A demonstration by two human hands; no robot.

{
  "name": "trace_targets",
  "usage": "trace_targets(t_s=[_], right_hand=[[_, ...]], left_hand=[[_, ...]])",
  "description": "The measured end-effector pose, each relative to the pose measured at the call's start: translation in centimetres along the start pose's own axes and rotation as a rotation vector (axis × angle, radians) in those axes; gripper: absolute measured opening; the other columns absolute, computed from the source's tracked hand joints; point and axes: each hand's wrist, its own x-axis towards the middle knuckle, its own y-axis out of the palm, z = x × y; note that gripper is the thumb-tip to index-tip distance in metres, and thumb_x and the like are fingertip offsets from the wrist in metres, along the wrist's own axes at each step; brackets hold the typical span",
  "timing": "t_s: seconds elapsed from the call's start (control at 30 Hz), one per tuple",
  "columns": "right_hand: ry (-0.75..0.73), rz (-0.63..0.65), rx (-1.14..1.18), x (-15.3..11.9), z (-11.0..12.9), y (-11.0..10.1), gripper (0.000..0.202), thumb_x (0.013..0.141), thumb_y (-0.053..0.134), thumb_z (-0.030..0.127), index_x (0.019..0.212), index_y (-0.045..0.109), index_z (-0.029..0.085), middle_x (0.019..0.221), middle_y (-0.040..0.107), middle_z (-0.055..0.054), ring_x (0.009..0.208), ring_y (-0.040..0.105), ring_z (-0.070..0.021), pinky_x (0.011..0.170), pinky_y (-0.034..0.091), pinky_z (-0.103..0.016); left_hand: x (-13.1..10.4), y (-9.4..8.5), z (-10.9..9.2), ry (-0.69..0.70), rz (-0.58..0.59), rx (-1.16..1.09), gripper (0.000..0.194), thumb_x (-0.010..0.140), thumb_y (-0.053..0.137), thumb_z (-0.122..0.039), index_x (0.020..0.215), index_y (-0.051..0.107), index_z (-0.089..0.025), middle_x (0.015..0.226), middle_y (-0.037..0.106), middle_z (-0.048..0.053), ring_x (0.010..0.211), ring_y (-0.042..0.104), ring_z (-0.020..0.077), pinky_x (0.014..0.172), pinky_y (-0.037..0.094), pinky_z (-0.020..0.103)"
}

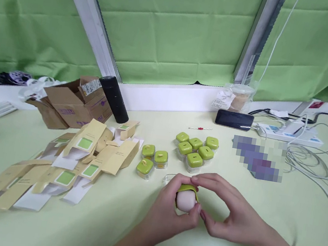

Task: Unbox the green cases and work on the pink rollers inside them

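Note:
My left hand (165, 209) is closed around a green lid (193, 188) whose underside faces me. A pale, rounded piece (185, 201) sits inside the lid, and my left thumb lies along its lower edge. My right hand (232, 216) pinches at the lid's right side, with fingers at the top and the thumb near the lower right corner. Behind my left hand, a clear container (167, 178) shows only in part. Just beyond are several small clear boxes with green lids (194, 160), slotted on top. Three more green-lidded boxes (145, 167), with loops on their lids, stand to the left.
Flattened beige cartons (89, 158) spread over the left of the table. Behind them are an open cardboard box (76, 102) and a black cylinder (114, 98). A thin red-handled tool (200, 128), a phone (234, 120), a power strip (290, 135) and loose white cables (318, 159) lie at the back and right.

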Motion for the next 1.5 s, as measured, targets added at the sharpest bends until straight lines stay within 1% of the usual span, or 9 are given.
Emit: trace_targets(t_s=[0.33, 0.53, 0.7, 0.97, 1.1, 1.2, 1.27, 1.37, 1.5], right_hand=[[-0.163, -0.14, -0.193, -0.8, -0.7, 0.9, 0.055, 0.073, 0.058, 0.011, 0.125, 0.044, 0.022, 0.107, 0.069, -0.008, 0.098, 0.067, -0.0198, 0.078, 0.058, -0.03], [-0.229, -0.199, -0.331, -1.3, -0.7, 1.5, 0.055, 0.073, 0.059, 0.013, 0.125, 0.044, 0.021, 0.104, 0.071, -0.009, 0.091, 0.07, -0.0194, 0.067, 0.061, -0.027], [-0.257, -0.203, -0.302, -1.2, -0.5, 1.7, 0.044, 0.076, 0.061, 0.014, 0.118, 0.048, 0.021, 0.097, 0.073, -0.007, 0.089, 0.07, -0.0181, 0.069, 0.06, -0.025], [-0.288, -0.322, -0.283, -0.7, 0.0, 2.2, 0.023, 0.076, 0.058, 0.01, 0.096, 0.053, 0.02, 0.086, 0.071, -0.009, 0.072, 0.07, -0.015, 0.055, 0.056, -0.022], [-0.204, -0.177, -0.228, -0.4, 0.0, 1.4, 0.029, 0.075, 0.054, 0.013, 0.103, 0.05, 0.021, 0.097, 0.069, -0.009, 0.085, 0.068, -0.0175, 0.062, 0.057, -0.026], [-0.143, -0.08, -0.287, -0.1, 0.1, 0.8, 0.049, 0.07, 0.056, 0.019, 0.119, 0.048, 0.019, 0.116, 0.059, -0.014, 0.107, 0.059, -0.0262, 0.082, 0.054, -0.041], [-0.135, -0.03, -0.277, 0.0, 0.3, 0.5, 0.058, 0.067, 0.059, 0.02, 0.124, 0.046, 0.019, 0.122, 0.053, -0.014, 0.114, 0.052, -0.0286, 0.09, 0.05, -0.045], [-0.054, 0.04, -0.161, 0.0, 0.5, 0.5, 0.057, 0.07, 0.059, 0.018, 0.125, 0.046, 0.02, 0.121, 0.051, -0.012, 0.114, 0.052, -0.024, 0.091, 0.05, -0.037], [-0.06, -0.033, -0.232, -0.1, 0.5, 0.6, 0.049, 0.077, 0.058, 0.017, 0.125, 0.048, 0.021, 0.115, 0.052, -0.012, 0.109, 0.054, -0.0225, 0.087, 0.052, -0.035]], left_hand=[[0.0, -0.1, -0.3, 0.137, 0.048, 0.159, 0.024, 0.071, 0.06, -0.017, 0.094, 0.052, -0.019, 0.084, 0.057, 0.003, 0.081, 0.054, 0.0177, 0.071, 0.045, 0.029], [-0.2, 0.4, 0.0, 0.216, 0.005, 0.197, 0.027, 0.066, 0.058, -0.013, 0.09, 0.048, -0.02, 0.078, 0.055, 0.001, 0.077, 0.054, 0.0176, 0.067, 0.045, 0.028], [0.0, 0.7, -0.5, 0.159, -0.042, 0.127, 0.02, 0.063, 0.056, -0.012, 0.08, 0.048, -0.02, 0.072, 0.048, -0.001, 0.071, 0.051, 0.0153, 0.063, 0.042, 0.027], [-0.1, 0.7, -0.6, 0.08, -0.042, 0.012, 0.016, 0.065, 0.059, -0.012, 0.075, 0.05, -0.02, 0.072, 0.048, -0.002, 0.071, 0.049, 0.014, 0.065, 0.039, 0.027], [-0.1, 0.4, -0.4, -0.09, 0.026, -0.029, 0.023, 0.067, 0.068, -0.024, 0.083, 0.051, -0.02, 0.076, 0.05, -0.002, 0.073, 0.049, 0.0149, 0.066, 0.038, 0.027], [-0.1, 0.1, -0.4, -0.22, 0.125, -0.086, 0.043, 0.065, 0.072, -0.032, 0.098, 0.047, -0.021, 0.082, 0.052, -0.002, 0.072, 0.047, 0.0144, 0.063, 0.038, 0.026], [-0.2, 0.0, -0.3, -0.209, 0.162, -0.132, 0.049, 0.067, 0.069, -0.029, 0.106, 0.041, -0.021, 0.088, 0.051, -0.001, 0.072, 0.047, 0.0137, 0.063, 0.038, 0.026], [-0.2, -0.3, -0.3, -0.17, 0.196, -0.221, 0.042, 0.071, 0.059, -0.019, 0.106, 0.037, -0.021, 0.088, 0.048, -0.001, 0.072, 0.046, 0.0124, 0.062, 0.039, 0.025], [0.0, -0.5, -0.4, -0.15, 0.169, -0.288, 0.034, 0.074, 0.055, -0.016, 0.105, 0.04, -0.02, 0.09, 0.049, 0.0, 0.074, 0.047, 0.0123, 0.065, 0.04, 0.026]])
